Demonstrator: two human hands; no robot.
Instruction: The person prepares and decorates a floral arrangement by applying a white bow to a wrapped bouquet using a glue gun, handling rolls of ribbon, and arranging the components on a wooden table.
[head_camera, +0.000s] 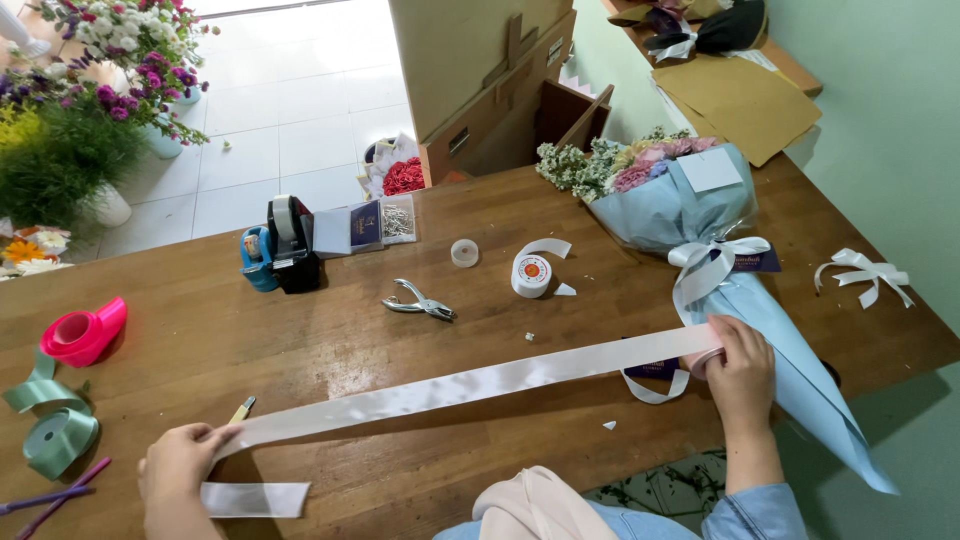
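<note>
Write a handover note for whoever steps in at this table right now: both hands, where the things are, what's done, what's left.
Left hand: pinches the free end of the pale ribbon, low at the table's near edge.
Right hand: rests on the ribbon roll, holding it down beside the bouquet.
The ribbon is stretched flat across the wooden table between both hands, uncut.
A short cut piece lies by the left hand.
Done: blue-wrapped bouquet already carries a white bow; a spare bow lies to the right.
Left: the stretched length is not yet cut. The metal hand tool lies mid-table.
</note>
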